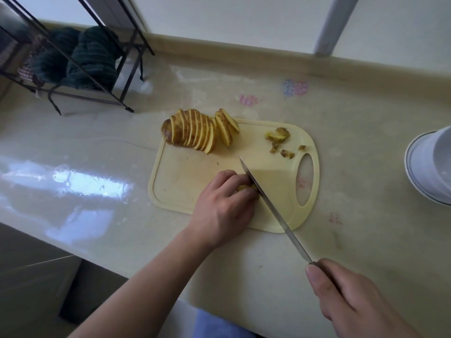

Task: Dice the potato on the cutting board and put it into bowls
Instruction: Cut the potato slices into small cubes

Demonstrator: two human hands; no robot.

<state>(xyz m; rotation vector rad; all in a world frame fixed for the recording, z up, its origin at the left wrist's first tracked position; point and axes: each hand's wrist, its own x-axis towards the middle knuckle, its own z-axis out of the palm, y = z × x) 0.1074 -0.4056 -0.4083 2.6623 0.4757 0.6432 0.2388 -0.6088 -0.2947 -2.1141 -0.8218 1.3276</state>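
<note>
A pale yellow cutting board [185, 172] lies on the counter. Along its far edge stands a sliced potato [192, 132], several slices leaning together, with two more slices [227, 128] just to their right. Small cut bits [280, 140] lie near the board's handle hole. My left hand [224, 206] holds down a few potato slices [245, 187] at the board's near middle, fingers curled over them. My right hand [346, 296] grips the handle of a long knife [268, 201], whose blade runs right beside my left fingertips and the slices.
Stacked white bowls [429, 169] stand at the right edge of the counter. A black wire rack [80, 69] holding dark green cloth stands at the back left. The counter's front edge runs diagonally under my forearms.
</note>
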